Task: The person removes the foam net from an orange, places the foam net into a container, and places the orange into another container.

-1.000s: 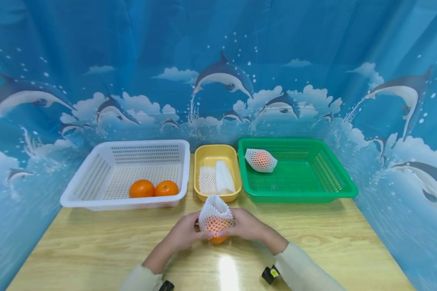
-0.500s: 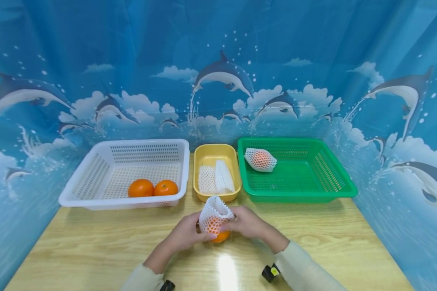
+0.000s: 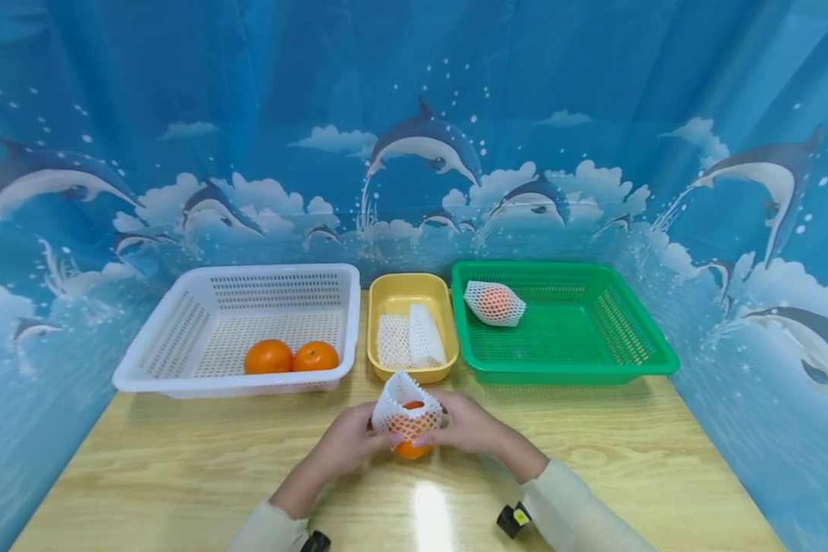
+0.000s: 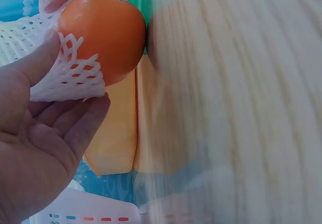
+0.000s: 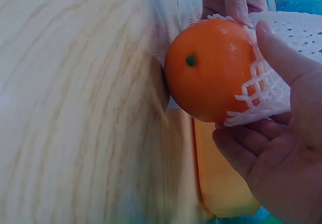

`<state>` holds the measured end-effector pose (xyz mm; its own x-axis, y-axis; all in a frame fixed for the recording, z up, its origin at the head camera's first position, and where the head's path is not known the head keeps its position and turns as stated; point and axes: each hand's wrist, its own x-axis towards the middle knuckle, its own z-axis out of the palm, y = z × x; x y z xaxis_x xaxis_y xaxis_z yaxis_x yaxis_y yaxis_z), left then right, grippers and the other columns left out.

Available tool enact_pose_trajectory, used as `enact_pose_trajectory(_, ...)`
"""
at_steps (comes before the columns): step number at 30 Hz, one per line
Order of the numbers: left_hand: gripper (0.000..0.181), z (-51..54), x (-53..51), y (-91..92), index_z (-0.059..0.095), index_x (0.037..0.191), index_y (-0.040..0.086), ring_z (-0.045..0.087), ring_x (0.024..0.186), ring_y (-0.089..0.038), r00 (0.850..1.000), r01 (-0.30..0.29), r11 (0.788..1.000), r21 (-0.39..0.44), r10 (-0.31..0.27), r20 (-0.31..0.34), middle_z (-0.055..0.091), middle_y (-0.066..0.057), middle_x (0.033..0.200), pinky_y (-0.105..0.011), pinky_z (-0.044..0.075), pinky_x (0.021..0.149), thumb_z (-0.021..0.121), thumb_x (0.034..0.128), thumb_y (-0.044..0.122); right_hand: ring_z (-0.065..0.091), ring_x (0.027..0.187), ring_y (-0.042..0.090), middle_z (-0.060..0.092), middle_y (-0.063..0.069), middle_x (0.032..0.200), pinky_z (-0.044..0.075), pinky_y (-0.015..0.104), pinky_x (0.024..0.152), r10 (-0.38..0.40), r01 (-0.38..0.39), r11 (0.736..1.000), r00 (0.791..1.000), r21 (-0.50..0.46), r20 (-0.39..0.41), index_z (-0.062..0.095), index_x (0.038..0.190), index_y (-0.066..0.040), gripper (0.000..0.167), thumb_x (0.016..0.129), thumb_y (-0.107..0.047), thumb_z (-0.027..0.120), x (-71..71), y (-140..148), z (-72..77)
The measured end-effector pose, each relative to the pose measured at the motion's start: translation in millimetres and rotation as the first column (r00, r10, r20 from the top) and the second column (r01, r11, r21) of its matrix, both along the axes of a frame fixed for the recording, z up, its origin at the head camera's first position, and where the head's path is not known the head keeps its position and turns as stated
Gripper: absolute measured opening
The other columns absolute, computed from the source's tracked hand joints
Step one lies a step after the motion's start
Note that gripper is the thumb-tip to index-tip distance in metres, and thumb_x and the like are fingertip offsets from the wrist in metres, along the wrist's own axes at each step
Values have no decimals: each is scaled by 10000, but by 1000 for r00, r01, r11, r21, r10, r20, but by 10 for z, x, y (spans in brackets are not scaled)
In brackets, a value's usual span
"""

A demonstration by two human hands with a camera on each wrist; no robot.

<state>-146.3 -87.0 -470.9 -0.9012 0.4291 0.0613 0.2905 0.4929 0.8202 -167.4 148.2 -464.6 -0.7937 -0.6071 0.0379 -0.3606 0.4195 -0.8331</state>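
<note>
An orange [image 5: 209, 70] sits partly inside a white foam net sleeve [image 3: 395, 402], its lower part bare, close above the table at the middle. From the left, my left hand [image 3: 348, 438] grips the net, thumb in front and fingers behind, as the left wrist view shows. On the other side my right hand [image 3: 471, 423] pinches the net the same way against the fruit. The upper end of the net gapes, and a bit of orange shows through it in the head view.
A white basket [image 3: 172, 337] at the left holds two oranges [image 3: 292, 358]. In the middle, a yellow tray [image 3: 405, 285] holds foam nets [image 3: 409, 337]. The green basket [image 3: 566, 376] at the right contains a netted orange [image 3: 494, 303]. A dolphin-print curtain [image 3: 414, 207] hangs behind the wooden table [image 3: 200, 460].
The net's upper end has opened wider and tilted, baring some orange inside. Both hands have shifted only slightly around the fruit. The baskets and tray stay put.
</note>
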Motion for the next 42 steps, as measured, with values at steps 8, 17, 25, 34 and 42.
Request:
enact_pose_trajectory(8, 206, 30, 1, -10, 707, 1017, 106, 596, 784, -98, 999, -36, 999, 8, 36, -5, 706, 14, 912, -244, 527, 695, 736, 867, 244, 586, 1119, 132, 655, -76, 1212, 470, 357, 979, -9, 9, 1000, 1000, -8, -9, 622, 1241, -191, 490, 809, -360, 783, -1, -6, -19)
enact_pose_trajectory(17, 604, -20, 18, 7, 572, 1304, 38, 644, 1031, -229, 999, -16, 998, 66, 14, 30, 673, -104, 1164, -330, 552, 868, 751, 835, 375, 617, 1070, 145, 683, -66, 1142, 500, 327, 939, -42, 42, 999, 999, 4, 0, 656, 1195, -171, 454, 808, -375, 778, 18, -5, -10)
enact_pose_trajectory(25, 541, -25, 27, 19, 614, 1245, 76, 638, 997, -190, 999, -2, 999, 52, 0, 34, 690, -61, 1112, -339, 535, 859, 779, 813, 358, 617, 1077, 121, 690, -108, 1127, 501, 312, 935, -39, 39, 999, 999, -7, -10, 685, 1151, -221, 319, 854, -323, 741, 12, -12, -8)
enact_pose_trajectory(34, 409, -30, 21, 19, 673, 1124, 80, 651, 919, -175, 1000, -27, 999, 29, 27, 1, 713, -43, 1021, -304, 539, 799, 761, 835, 357, 593, 1144, 167, 649, -46, 1239, 490, 322, 968, -32, 32, 999, 999, -20, -4, 630, 1258, -180, 441, 858, -331, 738, 4, -15, -22)
enact_pose_trajectory(42, 321, -12, 28, 15, 698, 1058, 76, 649, 848, -155, 997, -70, 996, 47, 69, 17, 719, -36, 965, -274, 547, 744, 779, 825, 281, 571, 1172, 179, 618, -38, 1283, 483, 335, 979, -36, 37, 999, 999, -36, 22, 586, 1314, -196, 516, 850, -350, 748, 14, -13, -25)
